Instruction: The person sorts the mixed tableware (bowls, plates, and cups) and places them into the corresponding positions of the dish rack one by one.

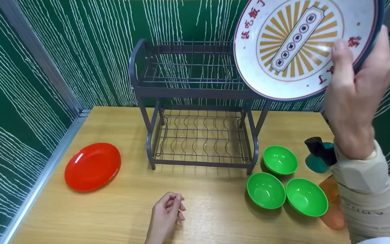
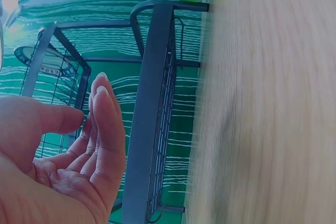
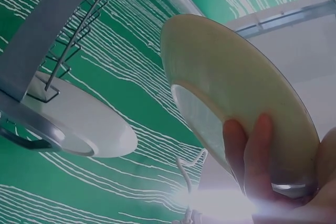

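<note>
My right hand (image 1: 361, 91) holds a white plate (image 1: 266, 71) by its edge, raised at the upper right in the head view. The plate has a dark rim, red characters and a yellow sunburst; its thumb lies on the face, and in the right wrist view fingers (image 3: 257, 150) press the pale underside. Another pale plate (image 3: 100, 127) shows at the rack in that view. The dark two-tier dish rack (image 1: 195, 93) stands at the back of the table. Near the front, my left hand (image 1: 166, 215) hovers loosely curled, holding nothing.
A red plate (image 1: 93, 166) lies at the left. Three green bowls (image 1: 266, 190) sit right of the rack. Beyond them are a teal object (image 1: 317, 163) with a black part and an orange object (image 1: 333, 217), both partly hidden by my right arm. Green walls enclose the table (image 1: 215, 217).
</note>
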`<state>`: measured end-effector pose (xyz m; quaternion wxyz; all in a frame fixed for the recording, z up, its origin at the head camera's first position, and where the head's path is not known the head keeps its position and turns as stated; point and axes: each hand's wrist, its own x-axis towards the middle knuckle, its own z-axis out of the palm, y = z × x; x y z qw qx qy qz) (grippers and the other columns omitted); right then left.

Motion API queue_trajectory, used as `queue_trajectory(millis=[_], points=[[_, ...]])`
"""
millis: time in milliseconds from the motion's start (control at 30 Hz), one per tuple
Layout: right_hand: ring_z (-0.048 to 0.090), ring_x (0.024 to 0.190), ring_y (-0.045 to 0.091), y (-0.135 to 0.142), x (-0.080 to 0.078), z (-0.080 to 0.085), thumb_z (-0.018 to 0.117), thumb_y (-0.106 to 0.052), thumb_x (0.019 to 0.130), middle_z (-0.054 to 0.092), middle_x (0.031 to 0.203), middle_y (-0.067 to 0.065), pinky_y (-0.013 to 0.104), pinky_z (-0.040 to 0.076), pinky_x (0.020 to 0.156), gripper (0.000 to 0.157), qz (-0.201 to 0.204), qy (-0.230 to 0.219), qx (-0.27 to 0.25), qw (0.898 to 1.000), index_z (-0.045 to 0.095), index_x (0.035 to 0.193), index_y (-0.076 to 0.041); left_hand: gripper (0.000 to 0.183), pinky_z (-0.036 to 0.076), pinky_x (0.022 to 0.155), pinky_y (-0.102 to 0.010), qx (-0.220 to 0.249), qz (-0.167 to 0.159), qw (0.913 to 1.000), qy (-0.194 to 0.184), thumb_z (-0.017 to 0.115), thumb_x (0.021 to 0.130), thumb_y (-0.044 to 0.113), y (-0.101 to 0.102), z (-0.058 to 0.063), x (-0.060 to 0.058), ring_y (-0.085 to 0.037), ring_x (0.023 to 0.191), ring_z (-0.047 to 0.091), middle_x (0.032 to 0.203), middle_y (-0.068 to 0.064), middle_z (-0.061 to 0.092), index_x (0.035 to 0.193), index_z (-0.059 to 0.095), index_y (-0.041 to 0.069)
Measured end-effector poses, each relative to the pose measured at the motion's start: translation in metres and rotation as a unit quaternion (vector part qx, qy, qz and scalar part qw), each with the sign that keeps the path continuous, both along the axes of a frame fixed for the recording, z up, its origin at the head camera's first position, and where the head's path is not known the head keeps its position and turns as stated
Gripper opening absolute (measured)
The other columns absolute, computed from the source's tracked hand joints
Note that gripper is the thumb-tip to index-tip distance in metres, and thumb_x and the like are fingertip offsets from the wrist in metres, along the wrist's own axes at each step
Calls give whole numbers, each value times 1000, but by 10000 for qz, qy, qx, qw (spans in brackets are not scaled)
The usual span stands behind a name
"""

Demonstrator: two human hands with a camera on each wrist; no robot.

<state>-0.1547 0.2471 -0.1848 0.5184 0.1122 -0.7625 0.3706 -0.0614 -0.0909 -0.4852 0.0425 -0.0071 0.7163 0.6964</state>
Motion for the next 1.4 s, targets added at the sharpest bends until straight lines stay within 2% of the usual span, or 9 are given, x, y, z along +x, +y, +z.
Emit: queue_trajectory(millis=[267, 767, 967, 1167, 1400], points=[[68, 114, 9, -7, -14, 9, 49, -22, 108, 71, 127, 3, 23, 54, 92, 35, -225, 157, 64, 9996, 56, 139, -8, 24, 54, 46, -30, -22, 35, 10000, -4, 58, 106, 17, 2, -1, 0, -14, 54, 63, 77, -9, 65, 105, 63, -7], [67, 113, 3, -27, -43, 25, 49, -17, 107, 71, 127, -1, 21, 54, 91, 35, -302, 510, 109, 9982, 55, 140, -5, 23, 54, 46, -30, 8, 48, 10000, -10, 59, 106, 16, 1, -2, -1, -14, 55, 62, 78, -9, 66, 105, 63, -7], [70, 107, 3, -35, -55, 32, 46, -17, 108, 72, 124, 3, 18, 55, 87, 37, -304, 281, 36, 9991, 53, 143, -6, 20, 54, 46, -27, -65, 60, 9999, 90, 59, 105, 13, 3, -3, -1, -15, 54, 63, 76, -10, 66, 102, 63, -6], [67, 115, 6, -40, -62, 35, 44, -17, 108, 69, 127, 7, 19, 52, 94, 37, -434, 164, 95, 9989, 54, 142, -5, 21, 53, 46, -28, -73, 28, 9999, -71, 58, 106, 15, 4, -4, 0, -13, 53, 62, 76, -8, 66, 103, 63, -5], [62, 121, 9, -46, -69, 37, 43, -17, 109, 63, 130, 11, 21, 48, 101, 38, -612, 120, 276, 9977, 52, 144, -5, 22, 54, 46, -30, -74, -4, 10000, -56, 57, 107, 16, 3, -4, -2, -14, 53, 62, 77, -8, 66, 104, 63, -5]])
